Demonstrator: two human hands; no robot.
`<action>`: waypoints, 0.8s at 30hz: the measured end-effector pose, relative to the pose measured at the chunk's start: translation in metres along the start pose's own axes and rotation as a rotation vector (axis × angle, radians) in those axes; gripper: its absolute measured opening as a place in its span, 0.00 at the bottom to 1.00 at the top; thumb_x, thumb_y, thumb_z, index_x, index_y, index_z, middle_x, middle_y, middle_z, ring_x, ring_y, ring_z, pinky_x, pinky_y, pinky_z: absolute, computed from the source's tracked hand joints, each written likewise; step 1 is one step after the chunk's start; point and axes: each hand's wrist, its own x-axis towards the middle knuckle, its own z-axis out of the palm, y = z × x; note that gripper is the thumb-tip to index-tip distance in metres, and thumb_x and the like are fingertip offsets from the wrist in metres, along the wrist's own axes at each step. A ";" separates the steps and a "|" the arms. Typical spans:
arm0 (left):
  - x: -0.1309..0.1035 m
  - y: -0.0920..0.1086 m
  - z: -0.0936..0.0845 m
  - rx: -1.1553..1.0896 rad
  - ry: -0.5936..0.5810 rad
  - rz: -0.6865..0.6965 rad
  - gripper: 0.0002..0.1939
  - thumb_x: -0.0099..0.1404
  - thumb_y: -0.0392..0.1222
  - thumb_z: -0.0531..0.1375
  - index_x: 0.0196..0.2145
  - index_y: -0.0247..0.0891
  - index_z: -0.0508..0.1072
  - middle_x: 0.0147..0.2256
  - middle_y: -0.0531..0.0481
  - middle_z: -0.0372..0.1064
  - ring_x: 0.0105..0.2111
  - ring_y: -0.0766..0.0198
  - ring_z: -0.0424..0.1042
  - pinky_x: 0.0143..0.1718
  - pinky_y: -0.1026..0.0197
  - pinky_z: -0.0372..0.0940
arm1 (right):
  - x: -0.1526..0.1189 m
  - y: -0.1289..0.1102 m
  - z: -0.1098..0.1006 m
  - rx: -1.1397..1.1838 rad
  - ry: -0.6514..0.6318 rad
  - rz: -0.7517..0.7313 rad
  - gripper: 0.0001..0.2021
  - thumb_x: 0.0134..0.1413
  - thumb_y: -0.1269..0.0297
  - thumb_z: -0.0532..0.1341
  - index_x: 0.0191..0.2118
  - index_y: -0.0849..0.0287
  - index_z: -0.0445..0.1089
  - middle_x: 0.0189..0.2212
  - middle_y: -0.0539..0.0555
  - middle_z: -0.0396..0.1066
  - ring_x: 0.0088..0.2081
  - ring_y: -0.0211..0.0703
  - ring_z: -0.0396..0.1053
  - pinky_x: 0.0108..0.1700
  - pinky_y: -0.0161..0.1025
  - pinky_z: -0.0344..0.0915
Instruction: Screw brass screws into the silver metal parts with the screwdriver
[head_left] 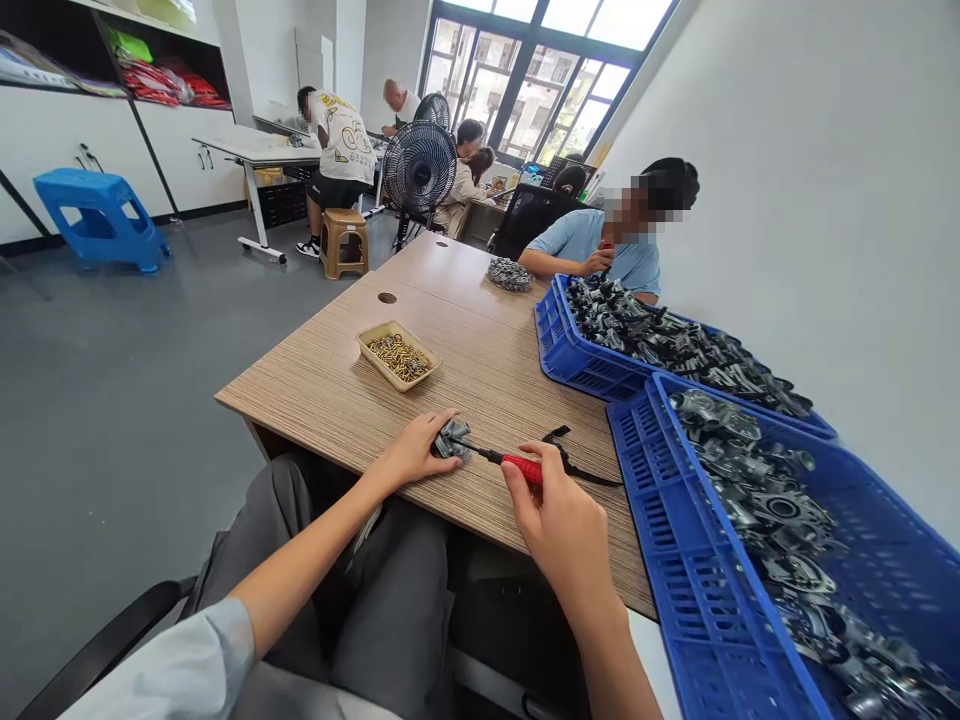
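My left hand (pixel 420 448) is closed around a small grey cast-metal part (pixel 453 440), keeping it on the wooden table near the front edge. A screwdriver with a red handle (pixel 523 468) is gripped in my right hand (pixel 562 510). Its dark shaft points left and its tip meets the metal part; the exact contact point is too small to make out. Just beyond my right hand lies a black strap-like piece (pixel 581 465). Farther up the table sits a shallow tan tray (pixel 373 360) of brass-coloured screws (pixel 401 357).
Two blue crates (pixel 694 560) (pixel 566 340) of metal parts line the right side. A bundle of metal pieces (pixel 511 273) lies at the table's far end. Across from me sits a person in a blue shirt (pixel 585 235). Behind stand a fan (pixel 420 170) and stools (pixel 101 210).
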 end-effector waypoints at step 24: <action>-0.001 0.007 -0.004 -0.018 -0.002 -0.010 0.43 0.62 0.49 0.70 0.69 0.41 0.59 0.57 0.39 0.70 0.57 0.47 0.70 0.61 0.46 0.64 | -0.004 -0.013 -0.003 0.067 -0.005 -0.066 0.16 0.74 0.50 0.53 0.53 0.56 0.67 0.39 0.55 0.81 0.36 0.47 0.79 0.32 0.38 0.64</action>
